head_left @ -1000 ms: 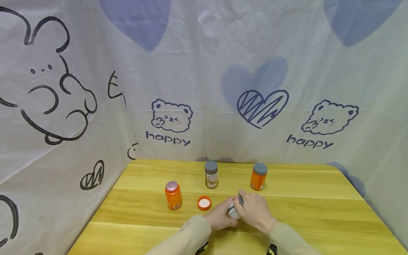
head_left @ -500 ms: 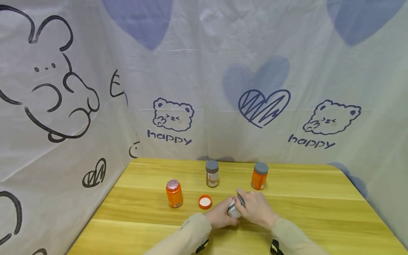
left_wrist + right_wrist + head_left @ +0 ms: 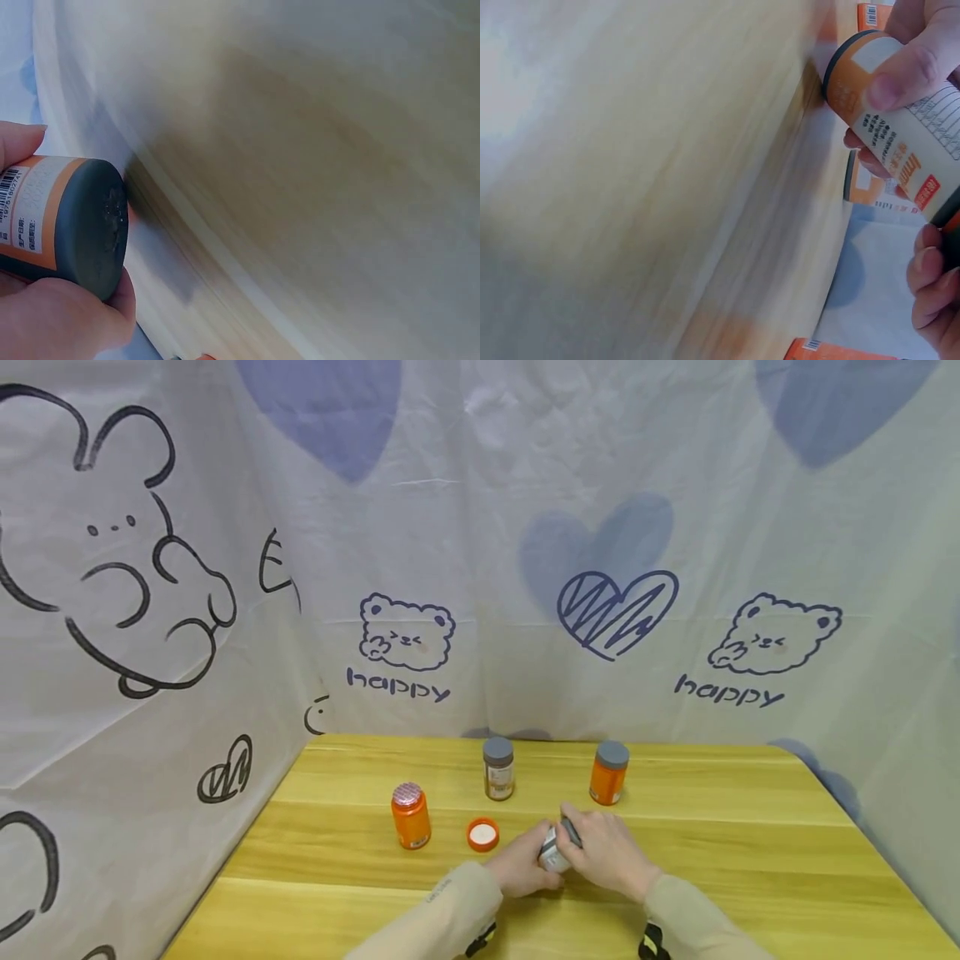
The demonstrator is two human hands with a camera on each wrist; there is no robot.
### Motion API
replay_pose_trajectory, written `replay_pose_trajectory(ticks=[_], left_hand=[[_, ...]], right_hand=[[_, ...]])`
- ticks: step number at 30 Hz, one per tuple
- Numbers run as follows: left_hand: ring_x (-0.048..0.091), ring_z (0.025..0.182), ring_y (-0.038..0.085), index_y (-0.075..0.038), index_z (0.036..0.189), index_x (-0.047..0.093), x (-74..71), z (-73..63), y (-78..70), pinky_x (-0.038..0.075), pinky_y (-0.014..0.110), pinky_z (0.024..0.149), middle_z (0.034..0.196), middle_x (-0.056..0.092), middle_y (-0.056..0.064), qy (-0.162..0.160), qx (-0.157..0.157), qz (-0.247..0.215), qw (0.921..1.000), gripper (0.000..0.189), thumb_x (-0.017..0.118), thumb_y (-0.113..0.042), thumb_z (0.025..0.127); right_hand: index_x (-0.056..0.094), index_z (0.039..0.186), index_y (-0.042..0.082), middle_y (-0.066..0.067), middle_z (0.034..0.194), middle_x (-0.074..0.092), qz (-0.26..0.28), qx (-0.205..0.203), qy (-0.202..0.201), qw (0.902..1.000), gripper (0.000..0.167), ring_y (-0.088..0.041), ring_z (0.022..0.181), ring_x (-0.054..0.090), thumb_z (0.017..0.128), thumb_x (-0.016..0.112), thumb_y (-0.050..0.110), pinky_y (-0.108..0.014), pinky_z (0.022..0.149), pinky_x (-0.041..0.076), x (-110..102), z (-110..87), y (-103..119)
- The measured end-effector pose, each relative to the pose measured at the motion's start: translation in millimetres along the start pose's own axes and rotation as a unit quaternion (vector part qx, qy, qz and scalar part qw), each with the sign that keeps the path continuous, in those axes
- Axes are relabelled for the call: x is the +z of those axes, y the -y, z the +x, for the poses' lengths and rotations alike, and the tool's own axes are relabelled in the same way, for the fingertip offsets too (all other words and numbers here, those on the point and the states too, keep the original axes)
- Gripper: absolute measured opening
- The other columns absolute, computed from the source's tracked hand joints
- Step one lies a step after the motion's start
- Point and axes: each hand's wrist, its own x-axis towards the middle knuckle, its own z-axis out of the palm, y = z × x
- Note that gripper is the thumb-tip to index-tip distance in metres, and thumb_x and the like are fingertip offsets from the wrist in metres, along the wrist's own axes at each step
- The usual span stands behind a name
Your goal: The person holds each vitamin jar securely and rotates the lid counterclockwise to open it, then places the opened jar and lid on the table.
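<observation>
In the head view both hands hold one small bottle close over the table. The bottle tilts, its dark grey cap towards the upper right. My left hand grips the body, and my right hand has its fingers curled round the cap. The left wrist view shows the dark base and the orange-and-white label of the bottle between thumb and fingers. Seen from the right wrist, the label faces the camera, and the right fingertips lie at the capped end.
Left of the hands, an orange bottle stands uncapped, silvery foil over its mouth. Beside it an orange cap lies with its white inside up. Behind stand a grey-capped brown bottle and a grey-capped orange bottle on the wooden table.
Both hands keep their hold on the bottle and its cap, with only a very slight shift to the right. The other bottles and the loose orange cap stay in place.
</observation>
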Motion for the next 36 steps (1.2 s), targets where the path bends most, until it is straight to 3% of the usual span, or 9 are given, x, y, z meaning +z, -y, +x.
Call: replay_pose_trajectory(ticks=[8,13,18,27,36], left_hand=[[0.061,0.109,0.011,-0.016,0.126,0.05,1.8,1.8,-0.3,0.049,0.029,0.096,0.123,0.065,0.003,-0.002,-0.006,0.003,1.0,0.054,0.078,-0.005,0.082],[0.061,0.111,0.013,-0.017,0.129,0.05,2.7,1.4,-0.7,0.049,0.032,0.098,0.124,0.066,0.003,-0.005,-0.012,-0.001,0.9999,0.056,0.078,-0.006,0.083],[0.061,0.115,0.014,-0.017,0.138,0.047,3.1,1.0,-3.5,0.049,0.033,0.1,0.127,0.065,0.003,-0.004,-0.009,0.002,1.0,0.064,0.078,-0.005,0.083],[0.06,0.115,0.012,-0.019,0.139,0.045,3.4,2.1,-4.6,0.048,0.032,0.101,0.128,0.063,0.002,0.004,0.0,0.012,0.9999,0.067,0.078,-0.004,0.083],[0.06,0.117,0.014,-0.015,0.145,0.043,4.4,0.3,-5.8,0.048,0.033,0.103,0.131,0.063,0.004,-0.005,0.002,0.019,0.9998,0.072,0.077,-0.003,0.083]], right_hand=[[0.056,0.088,0.019,0.011,0.058,0.041,0.004,0.06,0.046,0.9971,0.015,-0.002,0.047,0.034,0.098,0.059,0.03,-0.02,0.044,0.025,-14.5,3.5,8.8],[0.062,0.091,0.013,0.006,0.056,0.044,-0.029,0.097,0.034,0.9943,0.022,-0.009,0.046,0.038,0.093,0.063,0.035,-0.025,0.044,0.027,-24.6,9.8,18.0],[0.064,0.093,0.007,-0.003,0.058,0.052,-0.058,0.15,0.03,0.9865,0.036,-0.018,0.048,0.047,0.095,0.06,0.043,-0.031,0.045,0.035,-32.9,17.4,27.5],[0.061,0.081,0.006,-0.008,0.063,0.055,-0.085,0.223,0.077,0.9681,0.048,-0.025,0.055,0.053,0.096,0.052,0.051,-0.037,0.047,0.041,-39.8,25.7,38.8],[0.055,0.065,0.01,-0.007,0.058,0.053,-0.04,0.252,0.103,0.9613,0.046,-0.022,0.052,0.051,0.099,0.046,0.039,-0.035,0.045,0.039,-34.2,21.0,44.5]])
